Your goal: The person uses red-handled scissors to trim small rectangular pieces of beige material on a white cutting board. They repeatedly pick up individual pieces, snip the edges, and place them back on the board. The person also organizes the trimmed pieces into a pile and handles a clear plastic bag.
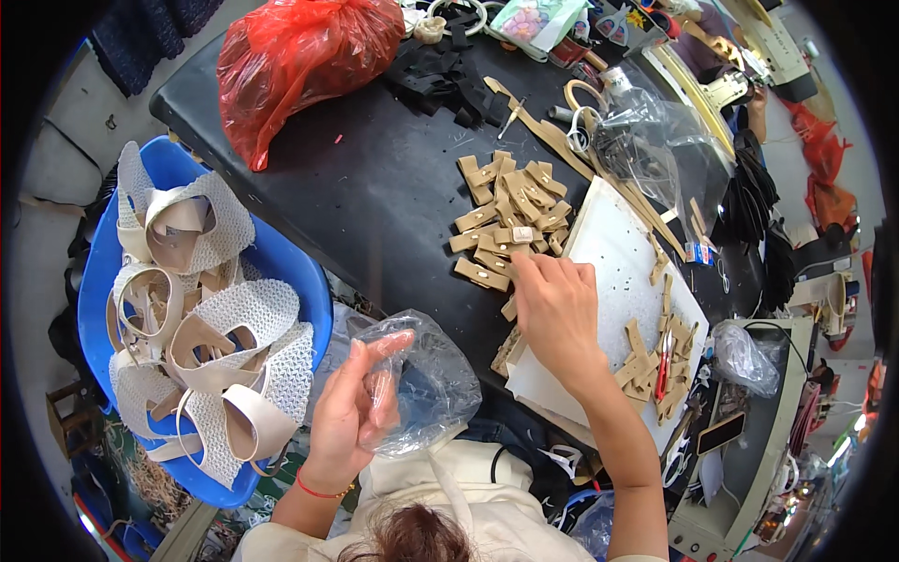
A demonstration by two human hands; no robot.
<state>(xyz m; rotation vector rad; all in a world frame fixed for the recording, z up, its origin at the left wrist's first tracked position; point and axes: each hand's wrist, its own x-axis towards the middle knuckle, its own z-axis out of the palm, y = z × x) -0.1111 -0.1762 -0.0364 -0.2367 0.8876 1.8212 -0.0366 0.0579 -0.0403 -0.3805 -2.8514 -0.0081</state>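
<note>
My left hand [351, 407] holds a clear plastic bag [421, 379] open near my lap, below the table's front edge. My right hand [554, 309] reaches onto the black table [375, 178], its fingertips pinching at the near edge of a pile of small tan strap pieces [506, 220]. Whether a piece is between the fingers is hidden. A white board [618, 272] lies just right of that hand, with more tan pieces [655, 365] and a red-handled tool [663, 361] on its lower right part.
A blue tub [281, 262] of white mesh shoe uppers stands at my left. A red plastic bag [295, 61] and black strap pieces [440, 70] lie at the table's far side. Crumpled clear plastic [655, 140], long tan strips and a sewing machine [749, 450] are on the right.
</note>
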